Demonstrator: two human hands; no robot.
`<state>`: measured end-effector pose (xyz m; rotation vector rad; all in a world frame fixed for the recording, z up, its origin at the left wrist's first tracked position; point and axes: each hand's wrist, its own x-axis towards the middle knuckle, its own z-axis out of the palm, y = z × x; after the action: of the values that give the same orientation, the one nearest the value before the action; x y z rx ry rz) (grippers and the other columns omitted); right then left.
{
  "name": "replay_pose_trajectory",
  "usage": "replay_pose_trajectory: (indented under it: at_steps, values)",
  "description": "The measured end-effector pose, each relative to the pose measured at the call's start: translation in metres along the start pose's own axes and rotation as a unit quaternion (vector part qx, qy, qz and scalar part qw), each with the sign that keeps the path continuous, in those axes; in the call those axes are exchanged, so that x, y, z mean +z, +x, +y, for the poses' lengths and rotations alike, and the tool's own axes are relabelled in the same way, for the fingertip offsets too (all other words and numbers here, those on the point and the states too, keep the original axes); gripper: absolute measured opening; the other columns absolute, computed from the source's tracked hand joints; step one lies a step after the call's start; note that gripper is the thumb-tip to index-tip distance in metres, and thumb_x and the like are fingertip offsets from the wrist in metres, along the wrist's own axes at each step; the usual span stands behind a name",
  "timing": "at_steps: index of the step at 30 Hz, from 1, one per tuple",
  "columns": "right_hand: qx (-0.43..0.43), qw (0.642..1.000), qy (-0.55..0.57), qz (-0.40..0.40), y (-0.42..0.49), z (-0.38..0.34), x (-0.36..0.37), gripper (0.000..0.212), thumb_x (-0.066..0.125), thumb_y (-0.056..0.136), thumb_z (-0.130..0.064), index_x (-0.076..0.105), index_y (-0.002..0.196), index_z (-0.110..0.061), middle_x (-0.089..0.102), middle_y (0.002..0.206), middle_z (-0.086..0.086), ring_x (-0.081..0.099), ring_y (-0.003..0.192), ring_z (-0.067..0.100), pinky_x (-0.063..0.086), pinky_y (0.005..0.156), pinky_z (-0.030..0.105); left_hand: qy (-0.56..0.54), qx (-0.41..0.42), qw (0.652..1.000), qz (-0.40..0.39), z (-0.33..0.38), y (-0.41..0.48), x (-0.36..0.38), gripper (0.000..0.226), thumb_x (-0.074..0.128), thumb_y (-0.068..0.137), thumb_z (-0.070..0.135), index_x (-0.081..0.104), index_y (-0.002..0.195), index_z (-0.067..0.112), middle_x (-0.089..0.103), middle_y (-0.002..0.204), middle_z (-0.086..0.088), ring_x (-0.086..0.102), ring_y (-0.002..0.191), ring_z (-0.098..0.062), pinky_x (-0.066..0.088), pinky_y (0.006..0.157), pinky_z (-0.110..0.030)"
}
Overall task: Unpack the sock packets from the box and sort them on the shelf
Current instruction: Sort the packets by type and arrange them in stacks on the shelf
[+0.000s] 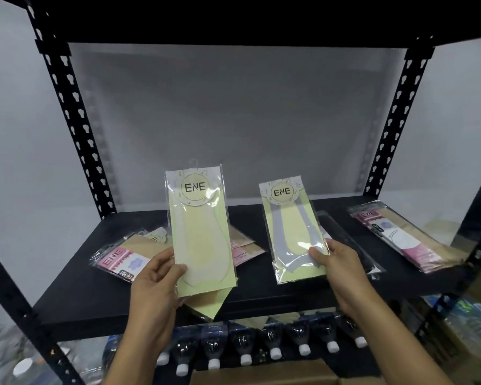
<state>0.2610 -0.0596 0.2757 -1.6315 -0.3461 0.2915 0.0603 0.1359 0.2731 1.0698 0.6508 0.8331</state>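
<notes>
So you've got a sock packet in each hand, both held upright over the black shelf (303, 298). Your left hand (153, 284) is pinching the lower left edge of the pale yellow packet (203, 237), thumb on the front and fingers tucked behind, and there's at least one more packet stacked behind that one, poking out at the bottom. Your right hand (342, 270) is gripping the lower right edge of the grey-and-yellow packet (292, 234) the same way, thumb pressed on the plastic.

On the shelf itself, a pile of pink-label packets (122, 259) lies at the left behind your left hand, a dark packet (345, 240) lies just behind your right hand, and another pink-label stack (406, 237) sits well off to the right. Below the shelf, a row of white-capped bottles (245, 348).
</notes>
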Motion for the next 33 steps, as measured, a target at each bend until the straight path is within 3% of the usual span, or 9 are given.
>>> replay_pose_trajectory:
  at_steps: [4, 9, 16, 20, 25, 30, 33]
  values:
    - [0.013, 0.996, -0.088, 0.02, 0.018, 0.002, -0.006, 0.015, 0.054, 0.095, -0.009, 0.064, 0.105, -0.012, 0.069, 0.101, 0.003, 0.065, 0.094, 0.021, 0.05, 0.078, 0.033, 0.007, 0.002, 1.0, 0.001, -0.001, -0.001, 0.0, 0.031, 0.056, 0.093, -0.005, 0.062, 0.118, 0.013, 0.075, 0.108, -0.007, 0.07, 0.095, -0.025, 0.053, 0.087, -0.054]
    - [0.019, 0.98, -0.195, 0.032, 0.034, 0.01, 0.0, 0.011, 0.056, 0.092, -0.011, 0.064, 0.1, -0.007, 0.068, 0.097, 0.01, 0.063, 0.087, 0.026, 0.051, 0.075, 0.035, 0.018, 0.001, 1.0, 0.005, 0.001, -0.001, -0.002, 0.033, 0.057, 0.092, -0.004, 0.064, 0.118, 0.016, 0.074, 0.11, -0.007, 0.068, 0.105, -0.032, 0.051, 0.091, -0.058]
    - [0.001, 0.946, -0.324, 0.016, 0.037, 0.013, 0.013, 0.023, 0.058, 0.092, -0.019, 0.063, 0.107, -0.002, 0.063, 0.099, 0.008, 0.054, 0.086, 0.023, 0.038, 0.068, 0.026, 0.014, -0.005, 1.0, 0.011, 0.001, 0.003, -0.005, 0.032, 0.058, 0.092, -0.002, 0.063, 0.117, 0.017, 0.074, 0.11, -0.005, 0.067, 0.108, -0.033, 0.052, 0.089, -0.058]
    - [-0.006, 0.93, -0.367, 0.014, 0.031, 0.012, 0.02, 0.033, 0.059, 0.092, -0.025, 0.058, 0.115, -0.001, 0.061, 0.113, 0.012, 0.057, 0.101, 0.027, 0.037, 0.073, 0.024, 0.018, 0.0, 1.0, 0.011, 0.0, 0.003, -0.004, 0.033, 0.058, 0.093, -0.001, 0.062, 0.121, 0.016, 0.075, 0.108, -0.004, 0.067, 0.108, -0.031, 0.053, 0.084, -0.05]
    - [-0.024, 0.911, -0.411, 0.021, 0.028, 0.019, 0.026, 0.029, 0.062, 0.09, -0.029, 0.06, 0.1, -0.002, 0.062, 0.099, 0.011, 0.051, 0.081, 0.02, 0.036, 0.061, 0.024, 0.024, -0.002, 1.0, 0.007, -0.001, 0.002, -0.002, 0.031, 0.057, 0.093, -0.002, 0.063, 0.117, 0.017, 0.075, 0.107, -0.005, 0.067, 0.106, -0.032, 0.053, 0.087, -0.052]
    - [-0.058, 0.885, -0.461, 0.035, 0.027, 0.024, 0.029, 0.03, 0.061, 0.091, -0.029, 0.06, 0.104, -0.001, 0.057, 0.106, 0.012, 0.052, 0.106, 0.027, 0.041, 0.078, 0.029, 0.022, -0.003, 1.0, 0.001, -0.001, 0.002, -0.002, 0.033, 0.057, 0.093, -0.002, 0.062, 0.121, 0.015, 0.075, 0.109, -0.006, 0.068, 0.102, -0.03, 0.054, 0.083, -0.048]
    - [-0.073, 0.876, -0.476, 0.035, 0.025, 0.024, 0.029, 0.029, 0.059, 0.092, -0.028, 0.06, 0.106, -0.002, 0.056, 0.113, 0.014, 0.047, 0.11, 0.028, 0.042, 0.087, 0.033, 0.017, -0.004, 1.0, -0.001, -0.002, 0.002, -0.002, 0.034, 0.057, 0.093, -0.002, 0.061, 0.123, 0.014, 0.074, 0.11, -0.008, 0.069, 0.099, -0.029, 0.054, 0.081, -0.046]
